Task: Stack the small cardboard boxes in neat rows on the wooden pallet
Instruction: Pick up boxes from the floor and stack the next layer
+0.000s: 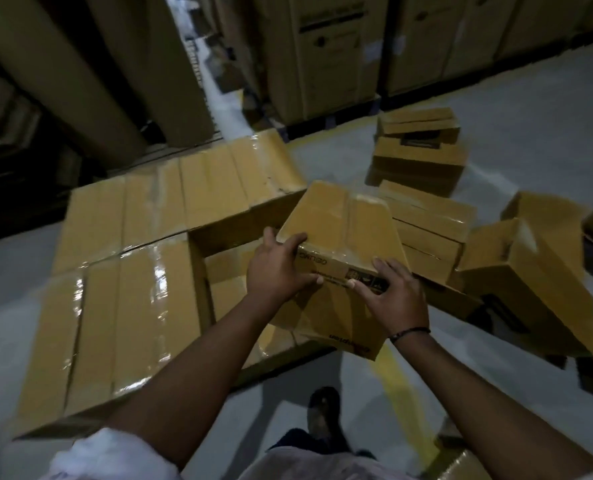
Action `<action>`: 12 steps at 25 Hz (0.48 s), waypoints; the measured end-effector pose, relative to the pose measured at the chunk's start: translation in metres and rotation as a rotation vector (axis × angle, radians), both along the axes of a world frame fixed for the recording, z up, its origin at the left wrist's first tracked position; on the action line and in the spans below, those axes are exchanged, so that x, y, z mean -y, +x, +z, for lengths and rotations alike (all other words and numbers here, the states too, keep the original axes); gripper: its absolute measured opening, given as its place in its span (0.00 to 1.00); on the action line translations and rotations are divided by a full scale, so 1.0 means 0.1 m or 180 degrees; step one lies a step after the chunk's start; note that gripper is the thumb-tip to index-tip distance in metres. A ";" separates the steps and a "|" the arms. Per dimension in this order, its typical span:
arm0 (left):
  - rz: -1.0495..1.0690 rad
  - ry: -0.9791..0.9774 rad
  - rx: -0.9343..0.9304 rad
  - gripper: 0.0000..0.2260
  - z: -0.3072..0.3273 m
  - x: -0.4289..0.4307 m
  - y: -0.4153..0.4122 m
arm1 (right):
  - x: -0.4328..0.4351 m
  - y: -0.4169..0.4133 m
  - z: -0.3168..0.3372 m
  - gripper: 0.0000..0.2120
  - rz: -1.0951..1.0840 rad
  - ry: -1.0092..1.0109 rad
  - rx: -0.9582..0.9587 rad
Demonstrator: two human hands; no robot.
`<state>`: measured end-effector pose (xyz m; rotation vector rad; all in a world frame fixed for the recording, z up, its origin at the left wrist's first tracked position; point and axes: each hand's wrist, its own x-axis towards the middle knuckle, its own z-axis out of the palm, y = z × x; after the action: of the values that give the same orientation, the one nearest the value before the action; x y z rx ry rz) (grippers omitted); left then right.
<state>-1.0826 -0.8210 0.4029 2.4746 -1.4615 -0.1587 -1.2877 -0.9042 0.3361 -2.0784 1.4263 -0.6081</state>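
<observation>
The grip is clamping a small cardboard box (pixel 343 223) between both hands, which are closing on its near face from either side. The box is sitting tilted in the air, its taped top facing up and away, and it is hanging over a gap in the top layer of the stacked boxes (pixel 132 271), where a lower layer is showing through. The left hand (pixel 277 268) is reaching forward on an outstretched bare arm, its fingers curling over the box's near left corner while the thumb is lying along the printed side. The right hand (pixel 392 292) is coming in from the right with its back to the camera; its thumb and forefinger are pressing on the printed face and the other fingers are reaching to the box's right edge, where their tips are hidden. A dark bracelet (pixel 409 332) is circling the right wrist. Just below the hands another box (pixel 326 323) is leaning at the stack's near right edge. The stacked boxes are lying in close rows to the left, their tape shining. Loose boxes (pixel 423 164) are lying scattered on the grey floor (pixel 530 109) to the right, some tipped over. A yellow line (pixel 397 379) is running along the floor beside a dark shoe (pixel 324 414), and tall cartons (pixel 322 57) are standing behind.
</observation>
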 end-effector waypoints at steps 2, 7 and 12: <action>0.0306 -0.0076 -0.0084 0.44 -0.03 -0.33 0.16 | -0.09 0.19 0.03 0.32 0.0341 -0.0101 -0.0059; 0.0907 -0.0228 -0.0405 0.42 -0.29 -0.91 0.61 | -0.29 0.88 -0.06 0.30 0.0920 -0.0019 -0.0165; 0.1257 -0.0476 -0.0470 0.41 -0.55 -1.25 1.13 | -0.36 1.58 -0.26 0.26 0.1233 -0.0538 -0.0106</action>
<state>-0.9693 -0.6961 0.3479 2.5081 -0.8721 -0.1443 -1.1301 -0.8684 0.3099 -2.4221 0.9741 -0.5498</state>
